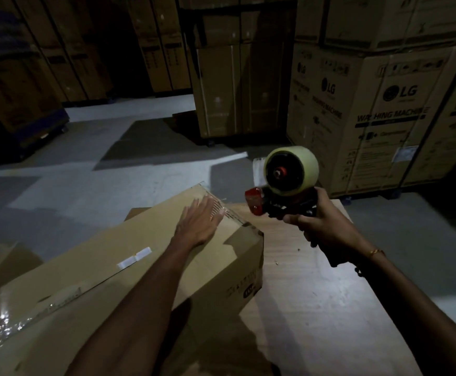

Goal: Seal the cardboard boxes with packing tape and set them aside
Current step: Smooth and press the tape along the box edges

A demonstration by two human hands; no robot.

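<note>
Flat, my left hand (201, 223) presses the closed cardboard box (129, 270) at the table's (316, 294) far edge; my right hand (327, 226) grips the tape dispenser (284, 183) beside it.

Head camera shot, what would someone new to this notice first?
Probably the tape dispenser with its pale roll, gripped in the right hand and raised above the wooden table at centre right. Next, the left hand pressing flat on the far end of the cardboard box, which shows shiny tape along its top. Behind, stacked washing machine cartons fill the dim right background.
</note>
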